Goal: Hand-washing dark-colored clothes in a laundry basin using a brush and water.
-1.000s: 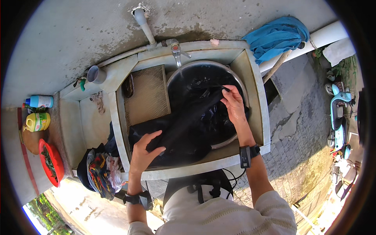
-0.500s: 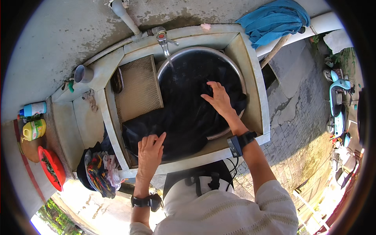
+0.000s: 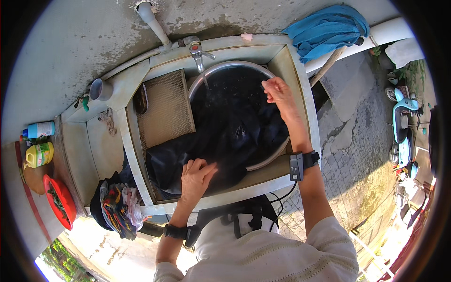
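Note:
Black wet cloth (image 3: 225, 141) fills a large metal basin (image 3: 286, 143) and spills left over its side onto the sink's bottom. Above this spilled part is my left hand (image 3: 193, 178), its fingers loosely bent and the thumb apart, with nothing visible in it. My right hand (image 3: 282, 98) is raised over the basin's far right rim, fingers curled in a pinch. A small dark bit shows at its fingertips, too small to name. From the tap (image 3: 197, 54) a thin stream of water runs into the basin.
A textured washboard slab (image 3: 164, 108) with a brush (image 3: 141, 98) lies left of the basin. Further left are a grey cup (image 3: 100, 89), bunched clothes (image 3: 120, 207), bottles (image 3: 39, 155) and a red bowl (image 3: 70, 214). A blue cloth (image 3: 326, 30) hangs at the back right.
My right hand has moved up and right from over the cloth, its fingers going from spread to pinched. My left hand has shifted right, its fingers now more bent.

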A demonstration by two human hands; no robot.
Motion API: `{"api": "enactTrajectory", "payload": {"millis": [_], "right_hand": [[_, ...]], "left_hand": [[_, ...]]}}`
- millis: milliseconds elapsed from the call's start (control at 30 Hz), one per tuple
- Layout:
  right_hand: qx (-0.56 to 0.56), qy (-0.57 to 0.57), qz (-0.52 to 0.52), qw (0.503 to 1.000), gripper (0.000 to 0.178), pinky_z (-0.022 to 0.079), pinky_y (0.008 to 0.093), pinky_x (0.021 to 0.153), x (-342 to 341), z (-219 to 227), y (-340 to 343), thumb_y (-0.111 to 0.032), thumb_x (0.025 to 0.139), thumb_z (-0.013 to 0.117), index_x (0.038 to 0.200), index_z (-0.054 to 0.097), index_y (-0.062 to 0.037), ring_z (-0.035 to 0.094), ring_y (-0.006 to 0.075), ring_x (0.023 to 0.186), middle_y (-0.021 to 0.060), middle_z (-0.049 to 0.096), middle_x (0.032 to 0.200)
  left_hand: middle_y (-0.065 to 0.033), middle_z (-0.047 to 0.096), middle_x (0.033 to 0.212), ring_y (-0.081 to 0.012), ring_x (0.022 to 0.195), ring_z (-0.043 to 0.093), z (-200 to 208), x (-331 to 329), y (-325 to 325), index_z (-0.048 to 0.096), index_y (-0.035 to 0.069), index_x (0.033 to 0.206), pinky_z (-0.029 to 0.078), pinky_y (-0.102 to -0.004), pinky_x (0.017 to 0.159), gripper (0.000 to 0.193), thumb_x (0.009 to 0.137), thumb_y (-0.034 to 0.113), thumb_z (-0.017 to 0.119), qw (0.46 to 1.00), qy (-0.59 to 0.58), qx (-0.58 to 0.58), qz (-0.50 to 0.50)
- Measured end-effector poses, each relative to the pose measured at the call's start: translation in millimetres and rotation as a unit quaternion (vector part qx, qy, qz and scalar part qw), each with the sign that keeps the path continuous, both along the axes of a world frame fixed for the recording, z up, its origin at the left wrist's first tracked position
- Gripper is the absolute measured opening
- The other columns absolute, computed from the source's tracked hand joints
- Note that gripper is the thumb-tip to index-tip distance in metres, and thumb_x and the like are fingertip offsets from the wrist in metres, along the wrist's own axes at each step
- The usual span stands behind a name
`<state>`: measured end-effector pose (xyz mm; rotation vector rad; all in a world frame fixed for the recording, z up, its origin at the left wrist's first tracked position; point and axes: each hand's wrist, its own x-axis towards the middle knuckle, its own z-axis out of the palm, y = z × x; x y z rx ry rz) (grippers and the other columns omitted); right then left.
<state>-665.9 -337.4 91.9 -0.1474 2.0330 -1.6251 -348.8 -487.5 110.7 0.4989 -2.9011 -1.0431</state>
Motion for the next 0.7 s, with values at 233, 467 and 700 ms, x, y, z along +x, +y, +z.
{"api": "enactTrajectory", "payload": {"millis": [233,467,700], "right_hand": [[0.222,0.161,0.167,0.947,0.043,0.052,0.0383,0.076,51.5,-115.0,-20.2,-0.033,0.078,0.076,0.107,0.062,-0.0050,0.065,0.0293,0.085,0.0101,0.066,0.096],[-0.229,-0.131,-0.108,0.959,0.008,0.050,0.0261,0.065,35.8,-31.3,-9.7,-0.016,0.088,0.068,0.094,0.066,-0.0121,0.059,0.0062,0.074,-0.0053,0.062,0.082],[0.247,0.297,0.019,0.922,0.033,0.049,0.0442,0.084,34.1,-78.1,44.9,0.001,0.079,0.055,0.111,0.056,-0.0064,0.058,0.0370,0.094,0.0153,0.061,0.102]], "left_hand": [[-0.0064,0.066,0.092,-0.0210,0.090,0.057,69.2,-12.0,0.5,0.069,0.004,0.091,0.040,-0.0322,0.084,0.013,0.079,0.004,0.073,0.984,0.131,0.116,-0.025],[-0.0081,0.061,0.084,-0.0134,0.072,0.053,82.2,51.7,-33.1,0.064,-0.003,0.089,0.042,-0.0251,0.067,0.007,0.087,0.003,0.064,0.924,0.126,0.313,0.182],[-0.0084,0.061,0.077,-0.0195,0.071,0.058,53.6,68.5,-26.8,0.063,-0.001,0.089,0.046,-0.0308,0.065,0.006,0.083,0.001,0.066,0.960,-0.070,0.247,0.113]]}}
